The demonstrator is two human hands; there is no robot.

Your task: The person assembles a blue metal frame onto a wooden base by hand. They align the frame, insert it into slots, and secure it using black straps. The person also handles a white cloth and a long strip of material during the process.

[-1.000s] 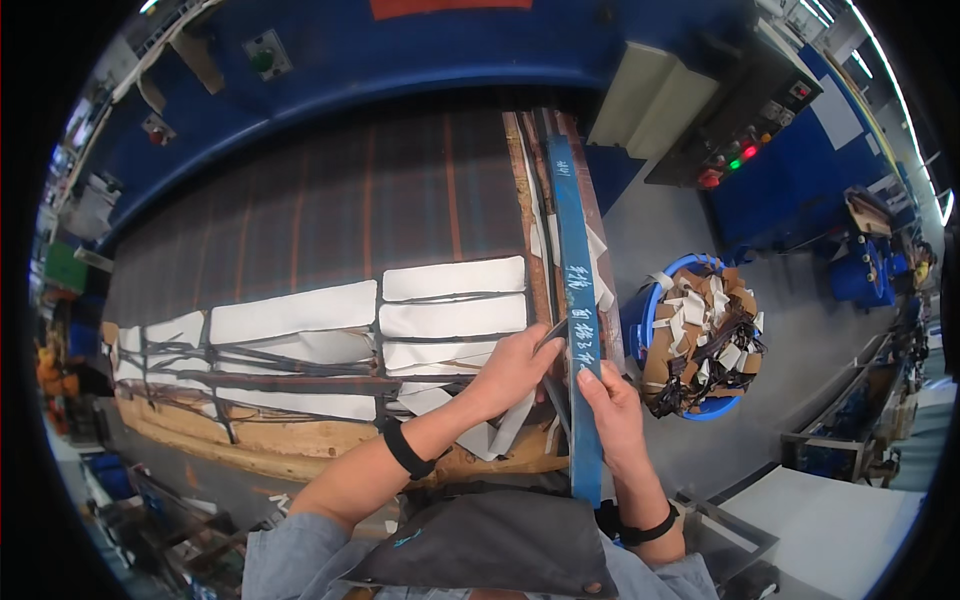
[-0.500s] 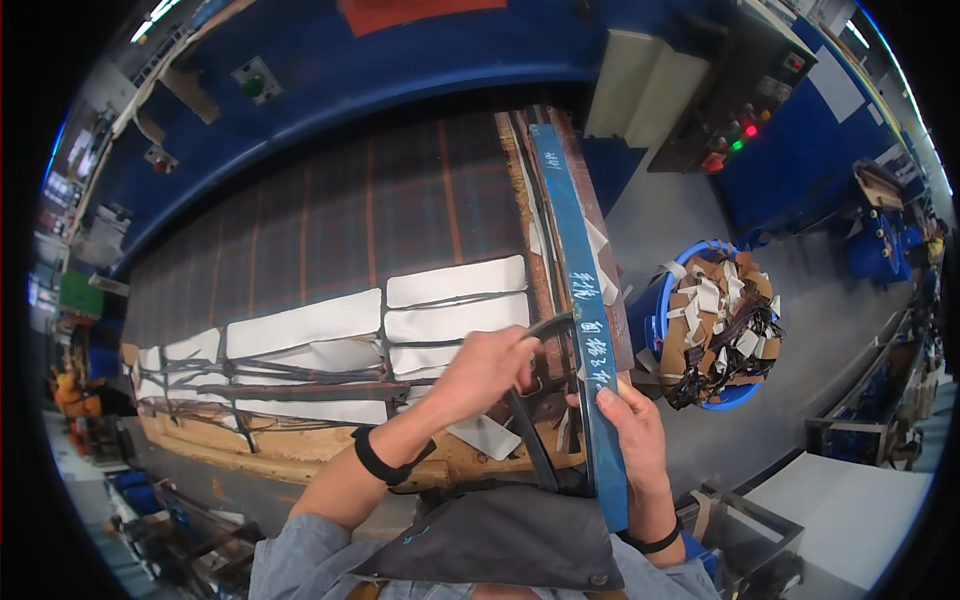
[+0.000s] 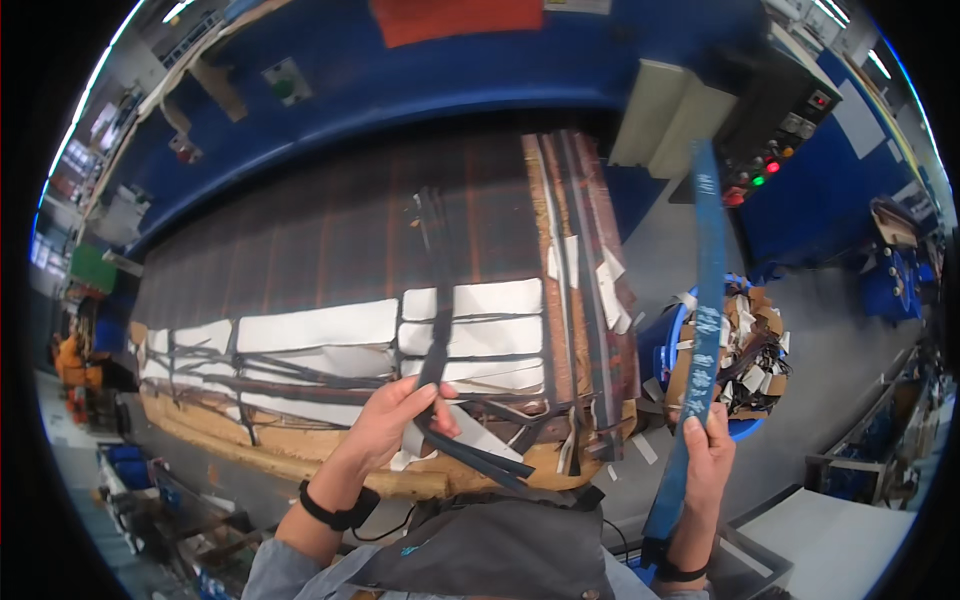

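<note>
My left hand (image 3: 388, 422) is closed around a bundle of dark, narrow strips (image 3: 437, 320), which stand up past the fingers and trail down to the right. In my right hand (image 3: 710, 458) is a long, flat blue bar (image 3: 710, 270) with white handwriting on it, held nearly upright by its lower part, off to the right of the work board. Below the left hand, dark striped sheet material (image 3: 300, 250) covers the board. White rectangular pieces (image 3: 318, 325) lie along its near side, with dark offcut strips between and across them.
A blue bin (image 3: 752, 432) heaped with brown, white and dark scraps stands on the floor at right. Behind the board runs a blue machine (image 3: 480, 85), with a control panel (image 3: 775, 165) of lit buttons at its right. The board's wooden edge (image 3: 300, 465) is worn.
My right hand has lifted the blue bar off the board's right side and carried it right. My left hand has moved left and down, pulling dark strips up and away.
</note>
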